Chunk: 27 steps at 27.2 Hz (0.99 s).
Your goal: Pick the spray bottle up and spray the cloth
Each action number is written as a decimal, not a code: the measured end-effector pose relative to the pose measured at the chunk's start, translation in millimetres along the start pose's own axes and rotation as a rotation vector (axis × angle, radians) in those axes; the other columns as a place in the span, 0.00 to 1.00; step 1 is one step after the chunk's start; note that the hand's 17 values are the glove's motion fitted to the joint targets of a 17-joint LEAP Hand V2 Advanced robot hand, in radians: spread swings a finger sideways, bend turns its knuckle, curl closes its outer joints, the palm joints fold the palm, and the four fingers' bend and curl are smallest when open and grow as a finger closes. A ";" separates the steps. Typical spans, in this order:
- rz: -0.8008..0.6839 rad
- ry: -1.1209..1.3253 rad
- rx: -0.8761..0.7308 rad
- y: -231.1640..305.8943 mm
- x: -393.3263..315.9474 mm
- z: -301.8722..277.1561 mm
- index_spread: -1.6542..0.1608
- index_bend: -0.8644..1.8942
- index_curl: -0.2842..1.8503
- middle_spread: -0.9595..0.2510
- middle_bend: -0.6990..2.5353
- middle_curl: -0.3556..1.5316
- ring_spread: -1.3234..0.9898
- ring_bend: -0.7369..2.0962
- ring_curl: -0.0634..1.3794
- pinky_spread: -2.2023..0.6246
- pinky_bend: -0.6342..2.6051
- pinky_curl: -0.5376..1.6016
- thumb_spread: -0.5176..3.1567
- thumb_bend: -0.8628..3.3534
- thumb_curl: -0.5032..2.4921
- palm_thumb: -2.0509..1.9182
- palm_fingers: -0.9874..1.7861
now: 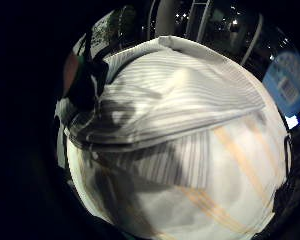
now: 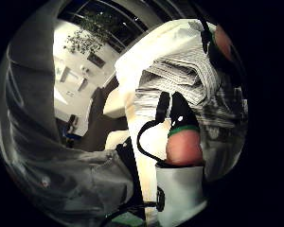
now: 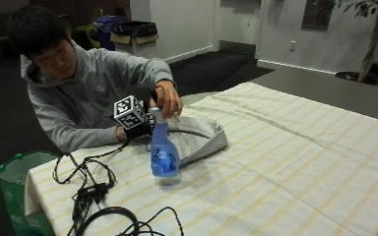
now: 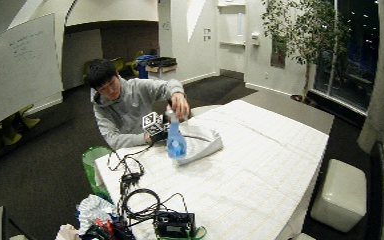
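The bottle (image 3: 165, 156) stands on the table (image 3: 294, 162), a bare hand (image 3: 168, 101) on its top – unsprayed. At its 1 o'clock, the cloth (image 3: 199, 137). Right hand (image 3: 137, 129) – fingers I cannot tell

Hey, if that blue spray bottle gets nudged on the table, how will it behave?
The spray bottle looks tall on a narrow base, so it probably tips easily. It stands on a soft tablecloth, likely less steady. The bare hand at its top may steady it.
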<state>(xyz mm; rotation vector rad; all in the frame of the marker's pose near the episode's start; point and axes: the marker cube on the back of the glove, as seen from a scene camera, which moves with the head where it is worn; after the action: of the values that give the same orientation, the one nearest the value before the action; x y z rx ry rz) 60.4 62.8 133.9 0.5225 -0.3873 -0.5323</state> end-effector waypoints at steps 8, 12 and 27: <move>-0.009 -0.006 -0.007 -0.5 -4.3 1.9 0.81 0.35 0.25 0.74 0.29 0.43 0.53 0.44 0.35 0.73 0.30 0.45 0.43 0.20 0.34 0.72 0.73; -0.008 -0.017 -0.009 -1.1 -3.7 1.7 0.81 0.35 0.25 0.73 0.29 0.43 0.53 0.44 0.35 0.73 0.30 0.45 0.43 0.20 0.35 0.72 0.73; 0.038 -0.069 0.000 0.2 2.8 1.3 0.81 0.35 0.25 0.73 0.28 0.44 0.53 0.44 0.35 0.73 0.29 0.45 0.43 0.20 0.35 0.72 0.73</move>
<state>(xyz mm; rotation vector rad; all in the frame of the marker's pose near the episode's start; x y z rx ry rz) 62.1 60.9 135.6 0.4969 -0.4622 -0.5144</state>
